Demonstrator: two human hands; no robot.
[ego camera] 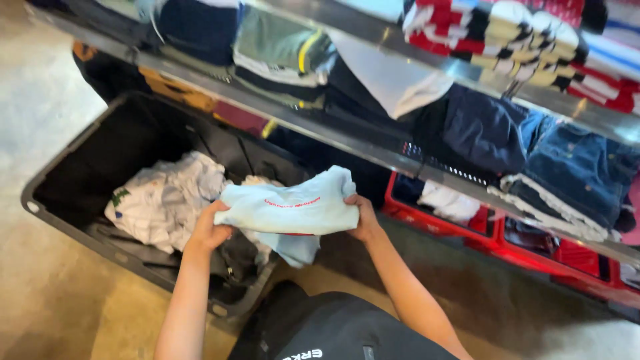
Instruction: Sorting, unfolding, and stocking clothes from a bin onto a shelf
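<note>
I hold a folded pale blue garment (293, 208) with small red print in both hands, above the right end of a large black bin (80, 170). My left hand (210, 230) grips its left edge from below. My right hand (363, 217) pinches its right edge. Part of the garment hangs down under the fold. Inside the bin lies a heap of white clothes (163, 200).
Metal shelves (347, 140) run across the back, stacked with folded clothes: dark blue jeans (580, 167), red, white and black striped pieces (520, 33), grey and white items. Red crates (460, 223) sit under the lowest shelf. The floor is pale concrete (47, 300).
</note>
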